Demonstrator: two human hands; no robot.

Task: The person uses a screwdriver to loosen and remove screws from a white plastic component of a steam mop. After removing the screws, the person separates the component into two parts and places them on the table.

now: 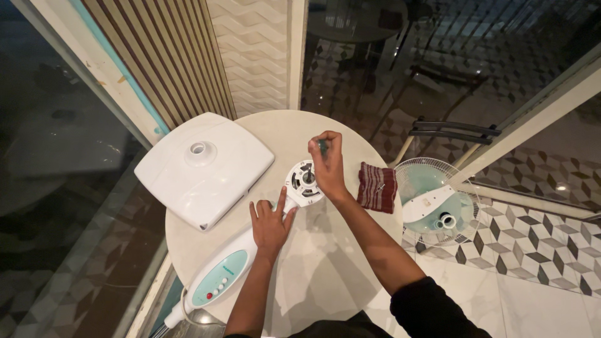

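Fan body (250, 253) lies flat on the round pale surface (325, 269). Its long axis runs diagonally: control panel end with buttons near the surface's near-left edge, motor head (305, 181) toward the middle. The motor's face points up, shaft at the centre.

Left hand (270, 224) lies flat on the fan's neck just below the motor head, fingers spread and pressing down, closed on nothing. Right hand (327, 164) sits directly over the far-right rim of the motor head, fingertips pinched together on a small greenish item (322, 147), too small to identify. That pinch hangs just above and slightly beyond the shaft; the shaft lies below and a touch left of the fingertips. The right hand is the nearer one to the shaft, the left the nearer one to the neck.

Also on the surface: square white fan base (203, 166) with a central socket, at the far left and partly overhanging the edge; a folded dark red striped cloth (377, 186) at the right edge, just beside the right wrist.

On the floor to the right, well apart from the hands: a wire fan guard (410, 172) holding pale blades (432, 206) and small ring-shaped parts.

Room: tiled floor with a dark-and-light cube pattern, glass panels on both sides, ribbed wall panel behind, a dark chair (454, 131) beyond the surface. Lighting is dim and warm.
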